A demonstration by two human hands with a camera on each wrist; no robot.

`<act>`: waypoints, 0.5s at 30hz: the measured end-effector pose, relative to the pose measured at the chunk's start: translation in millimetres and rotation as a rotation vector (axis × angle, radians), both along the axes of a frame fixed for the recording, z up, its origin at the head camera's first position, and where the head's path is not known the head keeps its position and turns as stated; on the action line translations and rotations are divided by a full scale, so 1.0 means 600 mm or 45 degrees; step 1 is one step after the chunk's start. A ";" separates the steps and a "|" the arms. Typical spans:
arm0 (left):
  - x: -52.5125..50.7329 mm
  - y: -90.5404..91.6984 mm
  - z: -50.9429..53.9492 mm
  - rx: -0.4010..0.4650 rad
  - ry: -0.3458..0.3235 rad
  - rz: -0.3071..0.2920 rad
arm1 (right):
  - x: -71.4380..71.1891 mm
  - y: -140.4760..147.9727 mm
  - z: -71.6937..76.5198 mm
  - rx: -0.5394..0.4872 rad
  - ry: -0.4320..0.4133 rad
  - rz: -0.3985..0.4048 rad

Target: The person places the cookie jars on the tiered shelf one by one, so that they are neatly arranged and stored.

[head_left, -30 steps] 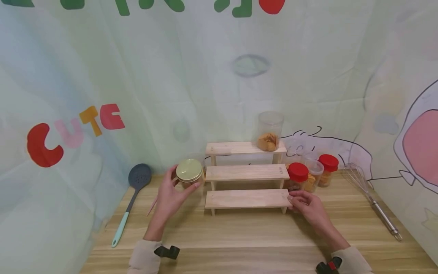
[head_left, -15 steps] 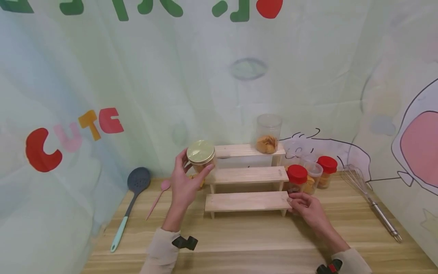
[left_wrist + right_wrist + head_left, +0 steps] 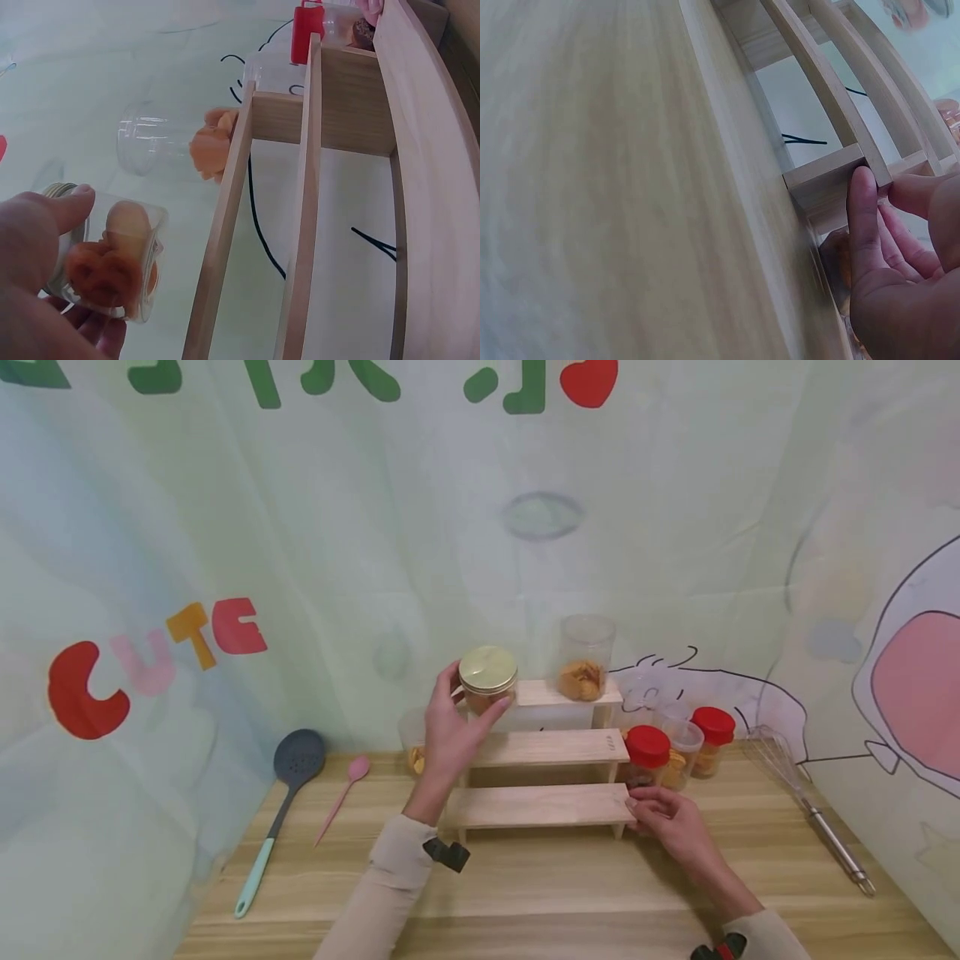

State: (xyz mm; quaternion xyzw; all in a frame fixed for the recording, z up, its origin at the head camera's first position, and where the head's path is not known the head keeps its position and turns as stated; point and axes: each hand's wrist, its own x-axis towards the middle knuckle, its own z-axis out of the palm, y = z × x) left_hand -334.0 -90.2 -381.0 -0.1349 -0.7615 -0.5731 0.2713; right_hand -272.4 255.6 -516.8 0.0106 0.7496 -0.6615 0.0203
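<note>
My left hand (image 3: pixel 453 731) holds a clear jar (image 3: pixel 112 259) with a gold lid (image 3: pixel 488 668), thumb and fingers wrapped round its sides. Brown and tan cookies show inside it in the left wrist view. The jar is at the left end of the top tier of a three-step wooden rack (image 3: pixel 543 806); whether it touches the board I cannot tell. With thumb and forefinger, my right hand (image 3: pixel 675 827) pinches the right end of the lowest tier, plain in the right wrist view. A clear container (image 3: pixel 585 660) of cookies stands on the top tier's right side.
Right of the rack stand two red-lidded jars (image 3: pixel 647 747) and a clear-lidded one (image 3: pixel 684 747). A whisk (image 3: pixel 813 814) lies farther right. Left are a slotted turner (image 3: pixel 292 781), a pink spoon (image 3: pixel 352 781) and another clear container (image 3: pixel 411 735). A printed curtain (image 3: pixel 360 568) hangs behind.
My left hand has lifted the gold-lidded jar and carried it right, from beside the rack to the top tier's left end. My right hand keeps its grip on the lowest tier.
</note>
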 end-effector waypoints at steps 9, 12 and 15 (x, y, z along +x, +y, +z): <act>-0.034 0.038 -0.002 -0.061 -0.064 -0.018 | -0.001 0.000 0.001 0.033 -0.018 -0.015; -0.046 0.053 -0.009 -0.123 -0.080 0.004 | 0.001 0.000 0.002 0.025 -0.032 -0.016; -0.055 0.067 -0.014 -0.224 -0.063 0.049 | 0.001 -0.001 0.002 0.004 -0.030 -0.011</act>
